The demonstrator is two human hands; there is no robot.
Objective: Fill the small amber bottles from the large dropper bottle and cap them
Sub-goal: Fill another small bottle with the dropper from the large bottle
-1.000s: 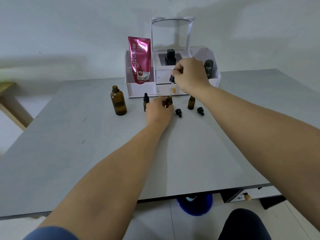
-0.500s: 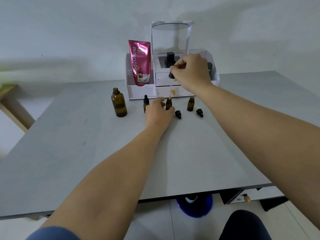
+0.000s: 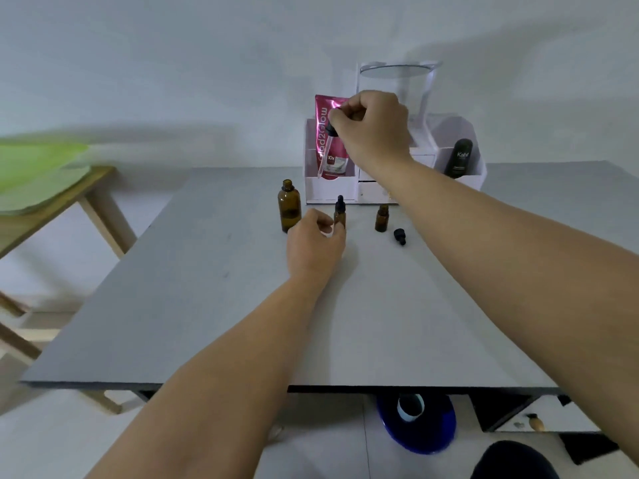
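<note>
My right hand [image 3: 371,129] is raised above the back of the grey table [image 3: 207,305] and pinches the black bulb of the dropper [image 3: 326,150]. Its glass tube hangs tilted in front of the pink tube. The large amber bottle [image 3: 288,210] stands uncapped below and to the left. My left hand [image 3: 314,243] rests on the table between that bottle and a small capped amber bottle [image 3: 340,214], fingers loosely curled and holding nothing. A small uncapped amber bottle [image 3: 381,219] stands to the right, with a loose black cap [image 3: 400,236] beside it. My right forearm hides the table behind it.
A white organiser [image 3: 366,193] at the table's back holds a pink tube [image 3: 328,133], a dark bottle [image 3: 461,157] and a mirror frame [image 3: 397,70]. A wooden table [image 3: 69,202] stands at left. A blue object [image 3: 415,423] lies on the floor below.
My right hand lifted the dropper out of the small bottle and carried it up and left. My left hand let go of that bottle and slid left. The view shifted.
</note>
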